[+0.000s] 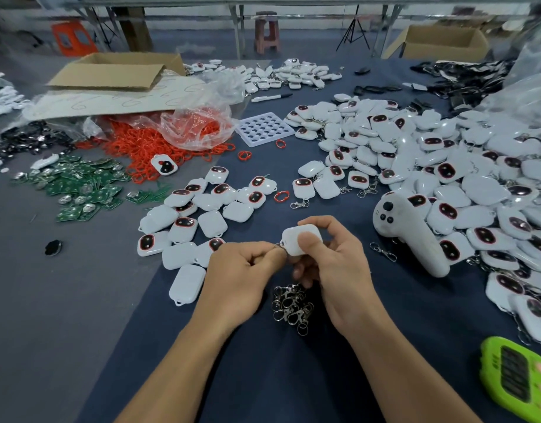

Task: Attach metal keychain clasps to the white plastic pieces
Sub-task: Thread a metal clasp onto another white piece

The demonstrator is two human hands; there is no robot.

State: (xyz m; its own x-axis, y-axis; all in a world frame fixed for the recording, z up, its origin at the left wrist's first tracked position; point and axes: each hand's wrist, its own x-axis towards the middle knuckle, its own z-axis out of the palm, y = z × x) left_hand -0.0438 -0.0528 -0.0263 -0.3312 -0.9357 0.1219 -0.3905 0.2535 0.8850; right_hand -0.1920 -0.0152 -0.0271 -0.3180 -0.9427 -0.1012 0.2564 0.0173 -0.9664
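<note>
The right hand [327, 257] grips a white plastic piece [299, 241]; the left hand [241, 270] pinches a metal clasp [279, 245] at its corner, above the tabletop [263, 377].

Both bare forearms reach in from below, hands meeting at centre. Left hand [243, 270]: fingers curled, pinching clasp ring [278, 245]. Right hand [333, 264]: grips white plastic piece [295, 244], thumb on its face.

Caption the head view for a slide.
Left hand pinches a metal clasp at the white plastic piece held in the right hand.
</note>
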